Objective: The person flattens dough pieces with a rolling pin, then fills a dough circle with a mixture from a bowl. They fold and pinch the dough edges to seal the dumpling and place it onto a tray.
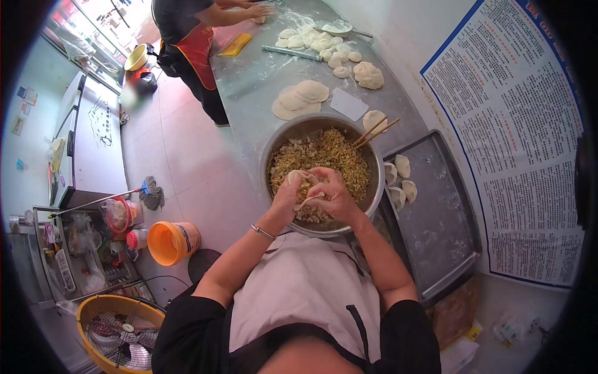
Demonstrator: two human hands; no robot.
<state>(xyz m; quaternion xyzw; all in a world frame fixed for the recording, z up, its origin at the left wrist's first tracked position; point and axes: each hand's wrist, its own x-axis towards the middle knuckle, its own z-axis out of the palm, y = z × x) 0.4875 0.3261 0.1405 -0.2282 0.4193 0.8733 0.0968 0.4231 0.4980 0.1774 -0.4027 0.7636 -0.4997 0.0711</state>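
Over a big metal bowl [378, 181] of chopped filling [344, 154], both my hands hold one dough wrapper [313, 198] with some filling inside. My left hand [288, 196] grips its left side, fingers closed on the dough. From the right, my right hand [336, 196] pinches the edge with thumb and fingers. A pair of chopsticks [377, 132] leans on the bowl's right rim. Behind the bowl lie overlapping flat wrappers [300, 100], a white scraper [349, 104] and a single round of dough [374, 121]. Several folded dumplings [402, 181] rest on a dark tray [436, 230] at right.
Farther up the metal table [249, 93] are dough pieces [317, 42], a larger dough lump [368, 75] and a scoop of flour [336, 27]. A co-worker in a red apron [198, 53] stands at the far left edge. An orange bucket [171, 242] and a fan [121, 333] stand at left.
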